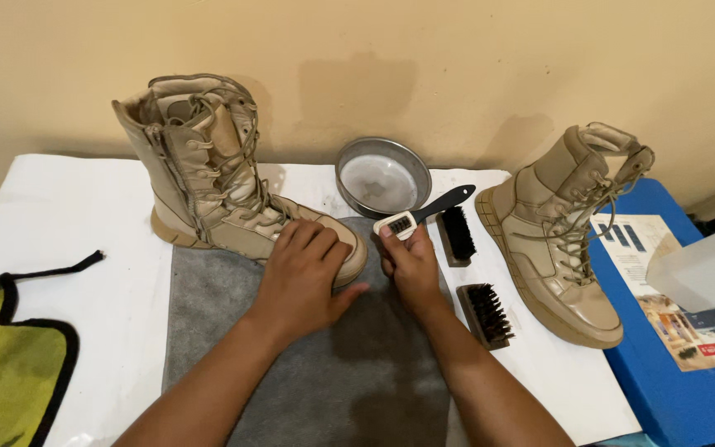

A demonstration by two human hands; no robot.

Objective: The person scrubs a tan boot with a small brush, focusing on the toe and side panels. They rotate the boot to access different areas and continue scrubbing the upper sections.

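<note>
A tall tan lace-up boot stands upright on a grey towel, toe pointing right. My left hand lies flat over its toe cap. My right hand grips a small brush with a white head and black handle, held just right of the boot's toe. A second tan boot stands apart at the right, toe toward me.
A metal bowl of cloudy liquid sits by the wall. Two wooden bristle brushes lie between the boots. A green cloth with black trim is at the left. A blue box with leaflets stands at the right.
</note>
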